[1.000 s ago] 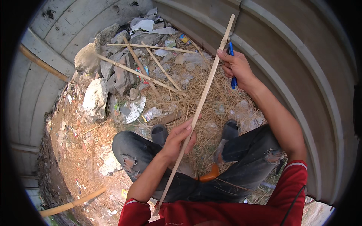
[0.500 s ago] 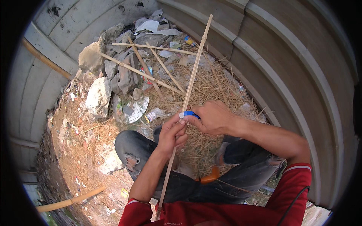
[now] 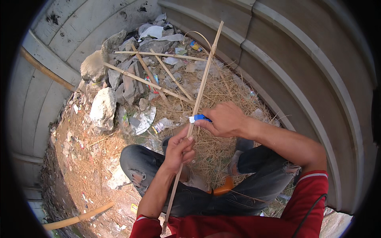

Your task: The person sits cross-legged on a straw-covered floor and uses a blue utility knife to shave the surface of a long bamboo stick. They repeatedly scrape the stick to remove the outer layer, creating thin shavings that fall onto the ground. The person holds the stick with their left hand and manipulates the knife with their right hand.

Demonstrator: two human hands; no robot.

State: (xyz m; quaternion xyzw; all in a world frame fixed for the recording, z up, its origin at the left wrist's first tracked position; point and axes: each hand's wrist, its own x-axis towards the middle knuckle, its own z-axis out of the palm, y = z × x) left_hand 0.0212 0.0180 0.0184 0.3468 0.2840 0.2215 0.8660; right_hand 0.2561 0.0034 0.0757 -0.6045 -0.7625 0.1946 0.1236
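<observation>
A long, thin bamboo strip [image 3: 204, 79] slants from my lap up toward the metal wall. My left hand [image 3: 180, 151] is closed round it below its middle. In my right hand [image 3: 225, 120] is a blue utility knife [image 3: 202, 118], its pale blade end lying against the strip just above my left fingers. A thin curled shaving [image 3: 198, 35] arcs off the strip near its far end. An orange curved object [image 3: 222, 187], its kind unclear, lies on the ground between my legs, beneath my hands.
Several bamboo sticks [image 3: 149, 80] lie crossed ahead, beside grey rocks [image 3: 104, 106] and litter. Thin straw-like shavings [image 3: 226, 89] cover the ground. A corrugated metal wall [image 3: 293, 59] curves along the right and a pale panel wall [image 3: 47, 79] stands left. A bamboo pole [image 3: 79, 218] lies lower left.
My right hand with the knife has shifted slightly away from my left hand, which sits a little lower. A curled shaving now stands out near the strip's far end.
</observation>
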